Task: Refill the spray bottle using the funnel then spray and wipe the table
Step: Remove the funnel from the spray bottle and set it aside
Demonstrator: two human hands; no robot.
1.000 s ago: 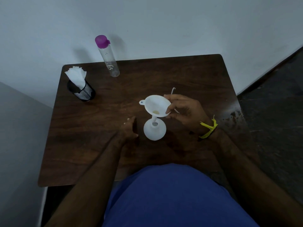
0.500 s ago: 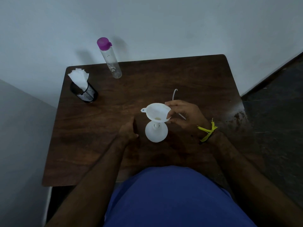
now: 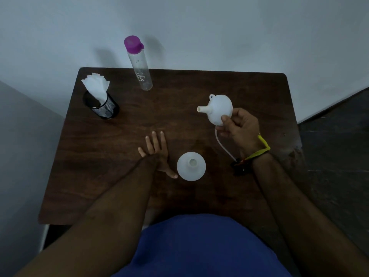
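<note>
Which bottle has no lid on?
The round white spray bottle near the left hand: its neck is open. The tall clear bottle at the back wears a purple cap.

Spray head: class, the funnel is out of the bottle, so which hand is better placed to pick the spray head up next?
Probably the left hand: it rests open by the bottle. The right hand grips the funnel, and the spray head lies under its wrist.

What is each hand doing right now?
Left hand: open, flat on the table.
Right hand: holding the funnel.
</note>
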